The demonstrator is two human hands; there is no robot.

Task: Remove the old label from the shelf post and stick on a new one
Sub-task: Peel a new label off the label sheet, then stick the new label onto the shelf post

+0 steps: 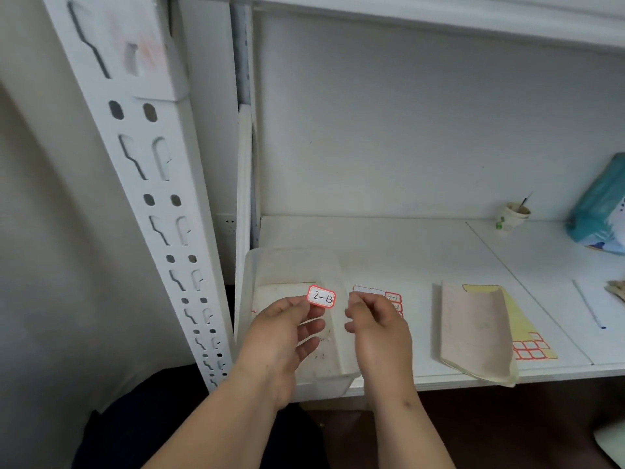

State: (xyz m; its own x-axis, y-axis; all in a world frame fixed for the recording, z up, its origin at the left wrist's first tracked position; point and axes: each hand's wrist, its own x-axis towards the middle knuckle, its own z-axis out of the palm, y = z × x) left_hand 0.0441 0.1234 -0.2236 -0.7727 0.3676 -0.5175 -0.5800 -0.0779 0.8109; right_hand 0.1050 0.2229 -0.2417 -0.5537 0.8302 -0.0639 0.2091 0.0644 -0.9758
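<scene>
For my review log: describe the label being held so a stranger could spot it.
Start at the white slotted shelf post on the left. Beside its base, the left hand pinches the label over a plastic tray. Red-bordered, it alone reads "2-13".

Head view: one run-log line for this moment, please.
left hand: pinches label "2-13" | right hand: fingers curled, contents unclear | shelf post: residue, no new label

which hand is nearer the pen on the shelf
Right. The right hand is over the shelf's front edge, well left of the pen; the left hand, pinching the 2-13 label, is further left still.
</scene>
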